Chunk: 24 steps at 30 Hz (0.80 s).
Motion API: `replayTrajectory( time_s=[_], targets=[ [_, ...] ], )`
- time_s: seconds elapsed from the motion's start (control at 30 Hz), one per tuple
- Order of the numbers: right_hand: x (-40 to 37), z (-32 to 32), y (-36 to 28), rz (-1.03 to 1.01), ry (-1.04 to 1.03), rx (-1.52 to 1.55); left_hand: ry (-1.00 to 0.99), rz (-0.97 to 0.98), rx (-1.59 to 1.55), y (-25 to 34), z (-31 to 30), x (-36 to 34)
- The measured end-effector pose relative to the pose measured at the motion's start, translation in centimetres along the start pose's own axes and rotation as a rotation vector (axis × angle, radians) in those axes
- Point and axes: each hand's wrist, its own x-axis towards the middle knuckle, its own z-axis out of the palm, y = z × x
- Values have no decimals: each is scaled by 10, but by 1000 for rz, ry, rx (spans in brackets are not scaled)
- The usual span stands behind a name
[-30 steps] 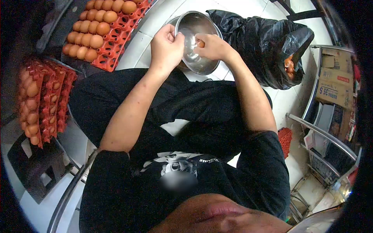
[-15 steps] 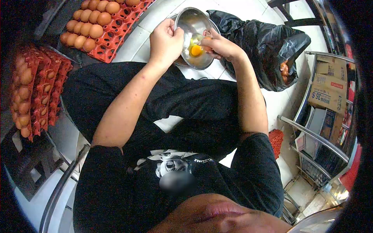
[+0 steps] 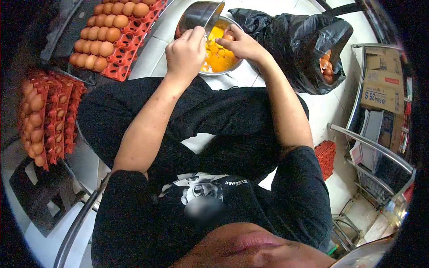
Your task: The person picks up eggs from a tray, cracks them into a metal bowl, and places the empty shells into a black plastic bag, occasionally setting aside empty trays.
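Note:
My left hand (image 3: pixel 187 54) grips the rim of a small steel bowl (image 3: pixel 199 16), which is tipped on its side over a larger steel bowl (image 3: pixel 238 67). Several yolks and orange liquid egg (image 3: pixel 220 58) lie in the larger bowl. At that bowl's right rim, my right hand (image 3: pixel 245 44) has its fingers wrapped round a brown eggshell (image 3: pixel 228 37). The inside of the small bowl is mostly turned away from view.
A red tray of brown eggs (image 3: pixel 120 58) is at the upper left, with stacked egg trays (image 3: pixel 53 116) below it. A black plastic bag (image 3: pixel 295 49) holding eggshells (image 3: pixel 328 69) lies on the right. Cardboard boxes (image 3: pixel 380 89) sit on a metal rack at the far right.
My left hand has tipped the small bowl over to the left. The egg that was in it is no longer seen there, and the larger bowl's contents now show. My right hand has shifted slightly left.

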Motion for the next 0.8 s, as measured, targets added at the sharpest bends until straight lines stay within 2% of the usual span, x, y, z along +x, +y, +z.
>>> replayTrajectory(
  time_s=[0.1,0.17,0.27,0.33,0.4,0.43,0.47,0.53,0.57,0.6,0.63,0.67,0.7,0.73,0.77,0.8],
  targets=[
    [10,4,14,-178,79,-214,41,79,46,0,0,0],
    [11,4,15,-174,80,-283,21,84,105,0,-1,0],
    [19,4,24,-240,157,-372,116,53,2,-6,7,-1],
    [21,2,28,-270,309,-261,100,-70,3,-10,9,-1],
    [6,-16,9,-169,392,-105,14,-393,-152,-10,4,-1],
    [-4,-28,3,-156,488,-24,64,-399,-228,-15,6,-1],
    [-13,-46,-3,-176,634,-65,115,-402,-302,-22,11,-1],
    [-63,-89,-29,-309,916,-64,207,-425,-467,-36,22,-4],
    [-75,-112,-27,-433,1145,-125,146,-503,-375,-22,10,0],
    [-105,-130,-43,-436,1353,-201,153,-507,-396,-23,12,-2],
    [-104,-168,-11,-444,1452,-178,210,-480,-471,-20,17,-2],
    [-136,-173,-33,-457,1493,-190,278,-462,-536,-17,24,-2],
    [-142,-193,-23,-314,1652,-299,221,-496,-485,-22,30,-4],
    [-139,-216,0,-238,1633,-377,171,-549,-432,-27,34,-7],
    [-134,-230,17,70,1425,-499,189,-551,-425,-25,34,-6],
    [-120,-252,46,168,1031,-651,209,-552,-415,-19,31,-5]
  ],
)
